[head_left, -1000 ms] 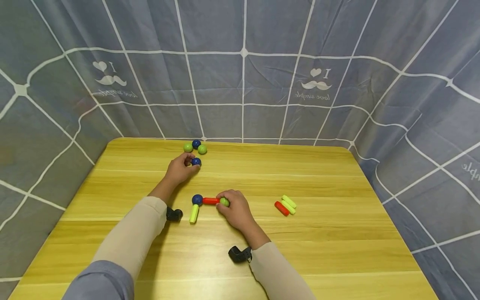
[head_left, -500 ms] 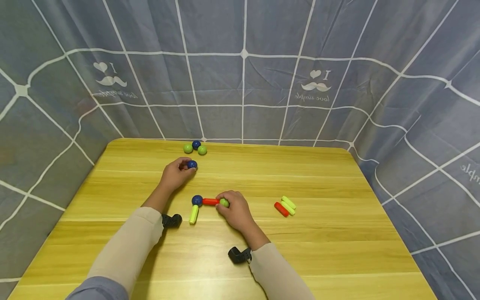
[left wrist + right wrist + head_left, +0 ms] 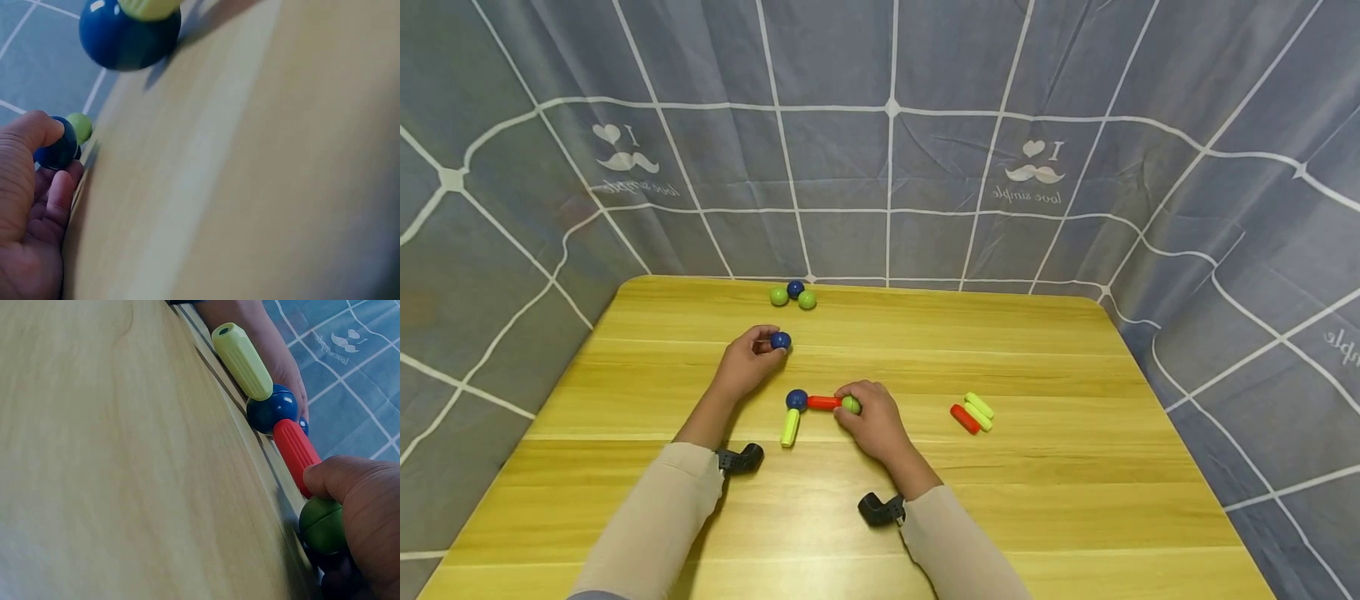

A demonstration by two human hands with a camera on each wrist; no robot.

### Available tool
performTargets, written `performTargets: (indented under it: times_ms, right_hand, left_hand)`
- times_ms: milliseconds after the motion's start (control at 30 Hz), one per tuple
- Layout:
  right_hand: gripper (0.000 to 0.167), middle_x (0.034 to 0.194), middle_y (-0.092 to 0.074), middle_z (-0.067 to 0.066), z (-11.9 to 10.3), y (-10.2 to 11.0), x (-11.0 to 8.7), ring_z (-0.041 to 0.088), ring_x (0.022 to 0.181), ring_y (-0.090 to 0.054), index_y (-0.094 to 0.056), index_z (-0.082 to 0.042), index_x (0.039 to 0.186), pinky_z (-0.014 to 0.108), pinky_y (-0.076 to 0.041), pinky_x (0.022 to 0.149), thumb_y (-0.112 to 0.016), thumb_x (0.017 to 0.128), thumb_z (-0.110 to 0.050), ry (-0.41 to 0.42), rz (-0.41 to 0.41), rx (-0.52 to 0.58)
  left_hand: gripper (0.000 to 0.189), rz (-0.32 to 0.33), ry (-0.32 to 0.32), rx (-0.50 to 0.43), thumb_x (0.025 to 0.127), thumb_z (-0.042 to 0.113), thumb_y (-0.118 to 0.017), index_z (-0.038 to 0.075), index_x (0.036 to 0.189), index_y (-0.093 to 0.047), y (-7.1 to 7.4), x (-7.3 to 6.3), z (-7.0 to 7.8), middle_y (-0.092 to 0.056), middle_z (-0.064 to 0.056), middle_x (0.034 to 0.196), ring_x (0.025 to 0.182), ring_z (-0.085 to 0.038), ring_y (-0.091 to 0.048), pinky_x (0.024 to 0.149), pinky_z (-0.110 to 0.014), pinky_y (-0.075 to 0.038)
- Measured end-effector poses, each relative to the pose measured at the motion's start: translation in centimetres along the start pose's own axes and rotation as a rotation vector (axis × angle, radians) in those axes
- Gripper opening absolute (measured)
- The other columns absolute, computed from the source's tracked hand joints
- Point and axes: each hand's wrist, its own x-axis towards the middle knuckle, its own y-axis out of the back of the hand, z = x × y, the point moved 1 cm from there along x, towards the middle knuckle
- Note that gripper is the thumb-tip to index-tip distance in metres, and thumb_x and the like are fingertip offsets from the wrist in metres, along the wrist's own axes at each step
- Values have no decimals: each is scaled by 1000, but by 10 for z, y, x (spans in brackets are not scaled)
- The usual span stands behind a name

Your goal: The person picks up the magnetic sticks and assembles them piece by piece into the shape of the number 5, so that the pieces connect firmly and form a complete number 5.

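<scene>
My left hand (image 3: 747, 363) pinches a blue ball (image 3: 781, 341) between thumb and fingers; the left wrist view shows the thumb over this ball (image 3: 57, 145). Nearer to me lies a joined piece: a second blue ball (image 3: 797, 400) with a yellow-green rod (image 3: 790, 427) pointing toward me and a red rod (image 3: 824, 402) running right to a green ball (image 3: 851, 405). At that right end, my right hand (image 3: 876, 422) holds the green ball, thumb by the end of the red rod (image 3: 295, 454) in the right wrist view. The yellow-green rod's free end has a dark hole.
At the table's far edge sit two green balls (image 3: 807, 300) and a blue ball (image 3: 795, 289). To the right lie two yellow-green rods (image 3: 978, 411) beside a red rod (image 3: 965, 418). A grey-blue curtain (image 3: 947, 158) hangs behind the wooden table (image 3: 1037, 500).
My left hand has drawn its blue ball back toward me and slightly left, away from the balls at the far edge. The right hand and the joined piece stay in place.
</scene>
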Motion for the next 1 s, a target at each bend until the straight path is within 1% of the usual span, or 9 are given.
performTargets:
  times_ms: [133,267,400,500,600,733,867,1000]
  right_hand:
    - [15,108,-69,0,0,-1,0,20,95,-56,-73,-15,106,35,-45,81,-71,91,-17,1,1,3]
    - [15,107,-69,-1,2,-4,-2,19,95,-56,-73,-15,106,34,-45,82,-71,91,-18,0,-13,1]
    - [15,106,-69,-2,3,-6,-4,18,94,-56,-73,-16,106,33,-45,81,-71,91,-19,-6,-15,3]
    - [14,106,-69,-2,3,-7,-4,17,94,-56,-73,-16,105,32,-45,80,-71,91,-18,-1,-7,8]
    - [14,105,-69,-1,2,-6,-4,18,94,-56,-73,-15,104,33,-45,80,-71,90,-18,16,1,8]
    - [13,105,-70,-1,2,-5,-3,19,93,-57,-73,-15,103,34,-46,80,-72,89,-17,30,17,-2]
    - [14,106,-69,-2,4,-5,-1,18,94,-56,-73,-16,104,33,-45,81,-72,90,-18,7,19,-8]
    - [15,107,-69,-1,5,-4,0,18,96,-56,-73,-16,105,35,-45,82,-72,90,-18,-2,12,-2]
  left_hand:
    - [46,21,-23,-23,95,16,-68,4,137,-55,-2,-12,-2,-59,-19,126,110,-33,-56,93,-44,-47]
    - [43,40,-6,-30,94,17,-69,4,134,-58,-3,-23,-5,-61,-18,121,106,-30,-58,89,-39,-49]
    - [42,49,6,-42,94,16,-70,3,131,-57,-4,-32,-6,-62,-19,119,104,-29,-59,85,-30,-50]
    - [41,56,11,-48,93,15,-71,2,130,-57,-4,-37,-6,-63,-19,118,103,-28,-59,82,-25,-49]
    - [40,61,16,-53,93,15,-71,1,129,-57,-3,-42,-6,-63,-19,117,102,-27,-59,78,-21,-49]
    - [42,72,29,-75,93,17,-72,1,128,-55,-2,-50,-4,-63,-19,114,100,-26,-60,74,-20,-49]
    - [44,94,28,-100,93,19,-72,3,130,-56,-2,-53,-2,-61,-18,116,100,-26,-58,74,-18,-48]
    - [44,102,18,-88,93,21,-72,6,132,-58,-3,-56,-1,-61,-18,118,100,-26,-57,73,-18,-48]
